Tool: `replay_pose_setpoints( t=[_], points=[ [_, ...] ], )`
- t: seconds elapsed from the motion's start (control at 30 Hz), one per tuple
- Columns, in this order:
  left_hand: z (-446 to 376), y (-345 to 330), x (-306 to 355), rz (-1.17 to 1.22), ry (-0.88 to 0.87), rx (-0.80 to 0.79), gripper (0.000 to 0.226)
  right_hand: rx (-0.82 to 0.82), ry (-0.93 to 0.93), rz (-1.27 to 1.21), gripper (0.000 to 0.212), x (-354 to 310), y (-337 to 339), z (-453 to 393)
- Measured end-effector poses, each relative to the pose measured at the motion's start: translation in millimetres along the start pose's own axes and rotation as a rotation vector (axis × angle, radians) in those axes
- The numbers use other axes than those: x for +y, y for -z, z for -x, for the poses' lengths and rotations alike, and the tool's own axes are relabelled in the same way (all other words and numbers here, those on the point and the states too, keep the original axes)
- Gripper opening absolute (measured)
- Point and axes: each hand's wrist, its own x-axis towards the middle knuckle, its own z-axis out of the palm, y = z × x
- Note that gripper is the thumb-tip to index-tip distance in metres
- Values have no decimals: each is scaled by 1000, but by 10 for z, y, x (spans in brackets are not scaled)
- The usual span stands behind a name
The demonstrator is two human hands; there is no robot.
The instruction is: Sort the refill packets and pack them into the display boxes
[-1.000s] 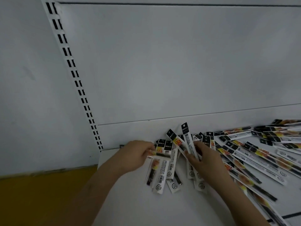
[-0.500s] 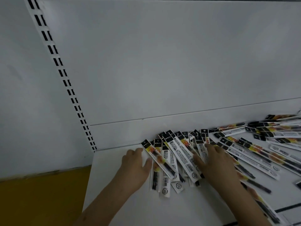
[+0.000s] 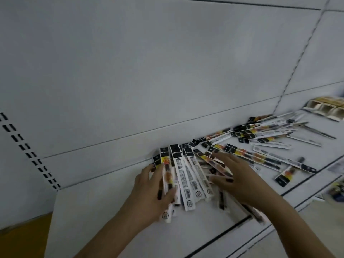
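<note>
A white shelf [image 3: 111, 220] carries a long spill of refill packets [image 3: 260, 138] along its back wall, with the display boxes [image 3: 327, 108] well apart at the far right end. Nearer, a fanned bunch of packets [image 3: 188, 175] lies between the left hand [image 3: 150, 190], thumb and fingers curled round its left edge, and the right hand [image 3: 240, 177], fingers straight, pressing flat. Squaring the bunch would likely go best by drawing both sides inward together, ends aligned, before lifting.
</note>
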Motion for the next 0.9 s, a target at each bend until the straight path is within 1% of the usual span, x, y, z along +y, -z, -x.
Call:
replay_pose_setpoints(
  t=[0.07,0.13,0.2,0.23,0.27,0.33,0.43,0.5,0.57,0.63,0.67,0.73,0.77,0.8,0.9],
  points=[
    [9,-42,-8,-23,19,-38,83,-100,-58,99,85,226,98,276],
    [4,-120,13,-65,-7,-58,99,-192,-52,166,86,387,49,461],
    [-26,-243,41,-101,-32,-52,115,-197,-1,188,80,471,-49,496],
    [-49,-300,67,-103,-33,-47,117,-175,14,219,76,493,-82,459],
    [-71,-344,110,-84,-25,-45,114,-144,20,270,73,509,-97,394],
    [-119,-404,211,-4,12,-50,99,-63,9,344,70,537,-124,202],
    [-193,-445,396,104,73,-14,81,-12,-32,305,58,514,-184,-97],
    [-218,-448,496,226,94,44,74,13,-38,266,56,459,-181,-211],
    [-229,-427,503,318,89,104,70,82,-85,248,63,422,-140,-226],
    [-229,-388,415,334,114,113,73,151,-137,245,76,376,-128,-154],
    [-224,-366,358,319,119,107,76,146,-150,258,83,350,-137,-116],
    [-184,-333,285,252,118,64,80,64,-163,295,92,313,-169,-68],
    [-149,-329,277,213,118,39,78,37,-167,311,91,305,-179,-68],
    [-108,-328,283,176,119,23,76,41,-171,319,84,310,-182,-84],
    [-24,-323,332,116,121,24,78,106,-160,334,54,324,-151,-131]
  ],
)
